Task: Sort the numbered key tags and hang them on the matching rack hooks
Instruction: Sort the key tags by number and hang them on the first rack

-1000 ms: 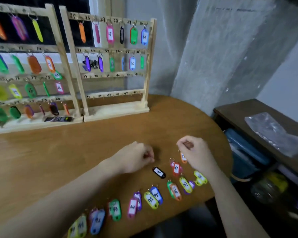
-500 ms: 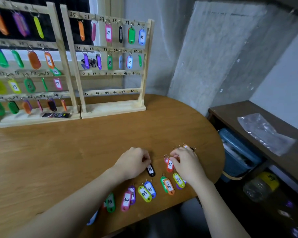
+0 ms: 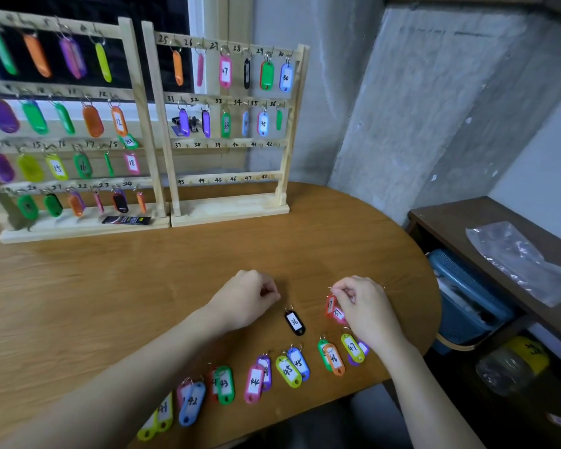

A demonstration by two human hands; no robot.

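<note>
Left hand [image 3: 246, 298] withdrawn, black tag [image 3: 294, 323] beside

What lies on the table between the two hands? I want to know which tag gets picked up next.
In the head view, bare tabletop separates the left hand from the right hand; the black tag marked 36 lies just below that gap.

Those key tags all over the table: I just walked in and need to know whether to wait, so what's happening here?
A person is sorting numbered key tags. The right hand pinches the rings of a red and pink pair, while the left hand rests curled beside the black tag marked 36. More tags lie in a row along the table edge. The right rack has its two lower rows of hooks bare.
</note>
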